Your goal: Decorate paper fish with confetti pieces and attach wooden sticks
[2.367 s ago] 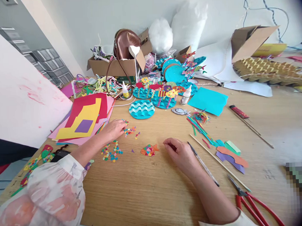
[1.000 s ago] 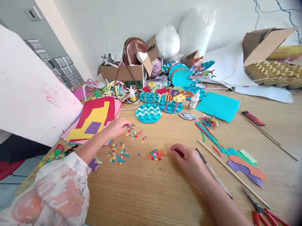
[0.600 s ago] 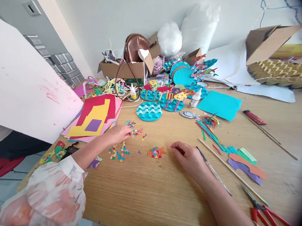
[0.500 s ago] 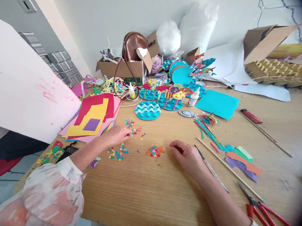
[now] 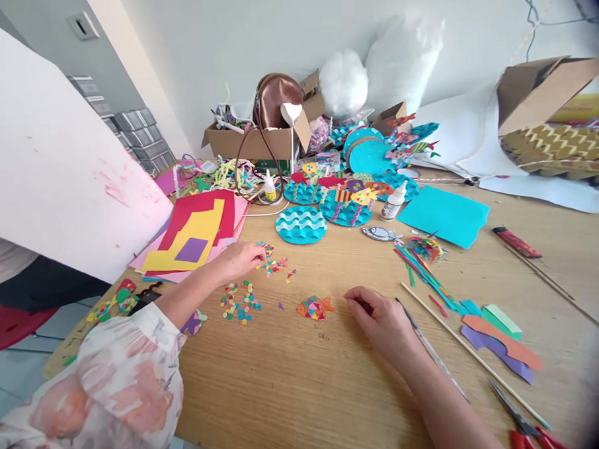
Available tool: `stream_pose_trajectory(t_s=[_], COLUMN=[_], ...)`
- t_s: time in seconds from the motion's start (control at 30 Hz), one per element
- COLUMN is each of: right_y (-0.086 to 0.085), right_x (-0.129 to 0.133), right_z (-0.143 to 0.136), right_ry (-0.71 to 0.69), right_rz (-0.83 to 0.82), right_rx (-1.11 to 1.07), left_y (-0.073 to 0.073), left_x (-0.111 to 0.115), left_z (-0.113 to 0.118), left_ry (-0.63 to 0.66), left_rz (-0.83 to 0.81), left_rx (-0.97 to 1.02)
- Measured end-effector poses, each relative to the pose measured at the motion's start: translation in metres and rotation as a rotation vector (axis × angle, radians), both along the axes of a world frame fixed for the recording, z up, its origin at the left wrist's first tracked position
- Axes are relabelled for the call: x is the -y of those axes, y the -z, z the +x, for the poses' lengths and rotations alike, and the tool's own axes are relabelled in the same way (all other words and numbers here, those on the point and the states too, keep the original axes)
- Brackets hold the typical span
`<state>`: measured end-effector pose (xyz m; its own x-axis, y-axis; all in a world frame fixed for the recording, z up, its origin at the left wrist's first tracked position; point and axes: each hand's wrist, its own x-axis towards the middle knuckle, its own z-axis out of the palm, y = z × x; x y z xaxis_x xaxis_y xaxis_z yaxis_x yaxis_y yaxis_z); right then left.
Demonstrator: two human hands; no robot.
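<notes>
My left hand (image 5: 244, 260) reaches over the small paper bits, its fingers bent together at the edge of a pile of tiny multicoloured pieces (image 5: 267, 248). Whatever those fingertips hold, if anything, is hidden. Just below lie loose paper triangles (image 5: 276, 266) and a cluster of paper dots (image 5: 241, 302). An orange paper fish (image 5: 315, 308) covered with coloured triangles lies flat between my hands. To its right my right hand (image 5: 378, 319) rests on the table, thumb and fingers curled closed beside the tail, apart from it. I cannot make out anything in its fingers.
Coloured paper sheets (image 5: 195, 232) are stacked at left. A glue bottle (image 5: 393, 202), a wavy blue disc (image 5: 301, 225) and a blue sheet (image 5: 443, 215) lie farther back. On the right are a pen (image 5: 431, 351), a wooden stick (image 5: 474, 354) and red-handled scissors (image 5: 524, 426).
My left hand has moved slightly away from me, from the loose triangles toward the multicoloured pile. My right hand stays beside the fish. The whole view has shifted a little.
</notes>
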<state>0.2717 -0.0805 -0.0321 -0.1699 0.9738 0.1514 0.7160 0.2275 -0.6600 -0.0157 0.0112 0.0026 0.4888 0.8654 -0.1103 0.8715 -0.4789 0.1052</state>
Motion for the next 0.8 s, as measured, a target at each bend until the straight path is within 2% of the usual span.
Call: stream_pose_trajectory(t_s=[0.1,0.33,0.8], right_y=[0.0,0.001,-0.001], right_x=[0.0,0.0,0.0], right_z=[0.0,0.0,-0.002], right_ry=[0.003,-0.001,-0.011], right_rz=[0.003,0.002,-0.018], right_rx=[-0.005,-0.008,0.001], left_y=[0.004,0.003,0.012], left_x=[0.0,0.001,0.005], left_z=[0.004,0.016,0.031], left_ry=[0.029,0.121,0.17], left_rz=[0.003,-0.006,0.064], left_rx=[-0.014,-0.047,-0.106])
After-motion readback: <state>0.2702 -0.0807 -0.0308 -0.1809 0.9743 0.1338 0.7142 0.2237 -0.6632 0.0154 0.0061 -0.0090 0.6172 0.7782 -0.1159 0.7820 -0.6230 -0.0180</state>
